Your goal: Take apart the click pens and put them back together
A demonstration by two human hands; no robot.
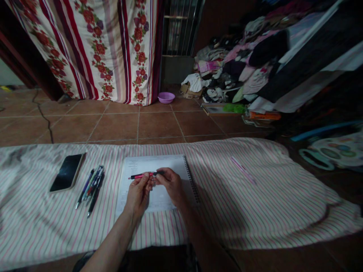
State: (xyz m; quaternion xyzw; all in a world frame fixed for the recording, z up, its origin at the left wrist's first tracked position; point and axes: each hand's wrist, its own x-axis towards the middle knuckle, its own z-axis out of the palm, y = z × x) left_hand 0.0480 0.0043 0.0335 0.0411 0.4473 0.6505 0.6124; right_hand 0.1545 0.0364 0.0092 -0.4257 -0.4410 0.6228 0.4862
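Observation:
A red and black pen (138,176) lies sideways between my two hands, above an open spiral notebook (167,200). My left hand (138,189) is closed on the pen's red barrel. At the pen's dark right end, the fingers of my right hand (171,184) pinch it. The notebook page looks white with faint printed lines, and its wire spiral runs along the right side. Left of the notebook, a bunch of several pens (92,189) rests on the striped cloth. A pink pen (243,169) lies apart on the right.
A smartphone (67,173) lies at the left on the striped cloth (227,219). Beyond it, the tiled floor (155,122) holds a purple basin (166,97) beside a floral curtain (113,49). Piled clothes (227,68) fill the back right.

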